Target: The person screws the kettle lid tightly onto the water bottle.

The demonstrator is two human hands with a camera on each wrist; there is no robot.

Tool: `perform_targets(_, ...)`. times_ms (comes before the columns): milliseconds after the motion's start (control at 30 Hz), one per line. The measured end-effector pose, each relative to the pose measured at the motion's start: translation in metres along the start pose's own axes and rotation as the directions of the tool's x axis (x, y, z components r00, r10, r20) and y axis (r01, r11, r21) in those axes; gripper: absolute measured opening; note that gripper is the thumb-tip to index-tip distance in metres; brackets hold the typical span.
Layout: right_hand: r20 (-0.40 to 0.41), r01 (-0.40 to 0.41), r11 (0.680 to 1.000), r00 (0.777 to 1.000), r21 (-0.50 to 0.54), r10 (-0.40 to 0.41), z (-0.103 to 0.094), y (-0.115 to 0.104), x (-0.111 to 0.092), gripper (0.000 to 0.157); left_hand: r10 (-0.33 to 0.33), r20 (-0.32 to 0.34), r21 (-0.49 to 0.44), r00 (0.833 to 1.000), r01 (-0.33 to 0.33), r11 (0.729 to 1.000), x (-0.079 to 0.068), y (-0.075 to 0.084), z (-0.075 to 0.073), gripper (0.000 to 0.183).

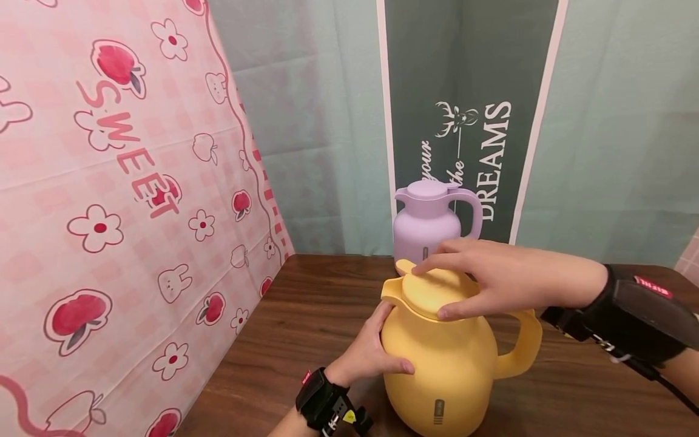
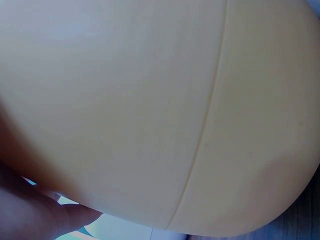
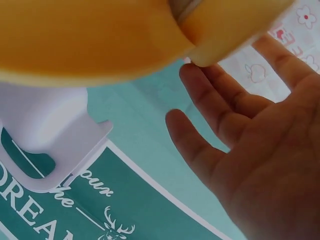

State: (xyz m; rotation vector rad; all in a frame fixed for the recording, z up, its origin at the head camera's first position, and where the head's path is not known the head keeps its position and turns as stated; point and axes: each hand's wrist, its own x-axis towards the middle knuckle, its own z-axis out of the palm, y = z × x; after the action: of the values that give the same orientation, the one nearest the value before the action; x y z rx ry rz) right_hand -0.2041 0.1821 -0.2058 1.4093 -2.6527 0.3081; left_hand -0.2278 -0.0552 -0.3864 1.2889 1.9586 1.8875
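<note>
Left hand (image 1: 367, 355): fingers spread, pressed flat against the left flank of the yellow jug (image 1: 450, 358), near the table's (image 1: 306, 315) front edge. Right hand (image 1: 491, 276): fingers straight, resting on the jug's lid (image 1: 431, 291). Lilac jug (image 1: 428, 221): behind, by the back edge.

Two thermal jugs stand on one wooden tabletop (image 1: 306, 315): one yellow jug (image 1: 453, 358) in front and one lilac jug (image 1: 428, 221) behind it. Each jug has one lid and one handle. Two hands are in view, one left hand (image 1: 371, 349) and one right hand (image 1: 491, 276), and each wrist carries one black strap-on device. Behind hang one pink patterned cloth (image 1: 109, 200) and one dark green banner (image 1: 464, 115).
</note>
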Motion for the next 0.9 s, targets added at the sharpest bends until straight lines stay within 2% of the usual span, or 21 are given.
perform_targets(167, 0.007, 0.001, 0.999, 1.000, -0.035, -0.001, -0.0018, 0.0016, -0.0010, 0.055, 0.001, -0.002, 0.010, 1.000, -0.001, 1.000, -0.0003, -0.0005, 0.0003, 0.096)
perform_targets(400, 0.099, 0.013, 0.997, 0.995, 0.075, -0.020, -0.0072, 0.0024, -0.0049, 0.057, -0.002, -0.002, -0.006, 1.000, 0.002, 1.000, -0.0003, 0.0011, 0.0006, 0.097)
perform_targets(600, 0.025, 0.054, 0.998, 0.998, 0.031, -0.055, -0.0043, 0.0006, -0.0014, 0.046, 0.001, -0.008, 0.014, 1.000, -0.001, 1.000, -0.0005, 0.0008, -0.0002, 0.096)
perform_targets(700, 0.001, 0.052, 0.999, 0.999, 0.016, -0.052, -0.0029, -0.0002, -0.0004, 0.047, 0.008, -0.011, 0.021, 1.000, -0.007, 1.000, -0.0008, 0.0001, -0.0003, 0.096)
perform_targets(800, 0.005, 0.057, 0.998, 0.998, 0.001, -0.057, -0.0031, -0.0002, -0.0008, 0.052, 0.000, -0.009, 0.019, 1.000, 0.000, 1.000, -0.0013, 0.0005, -0.0003, 0.096)
perform_targets(900, 0.043, 0.054, 0.998, 0.998, 0.014, -0.055, -0.0046, -0.0001, -0.0017, 0.054, -0.004, -0.010, 0.024, 1.000, 0.004, 1.000, -0.0012, 0.0015, -0.0007, 0.098)
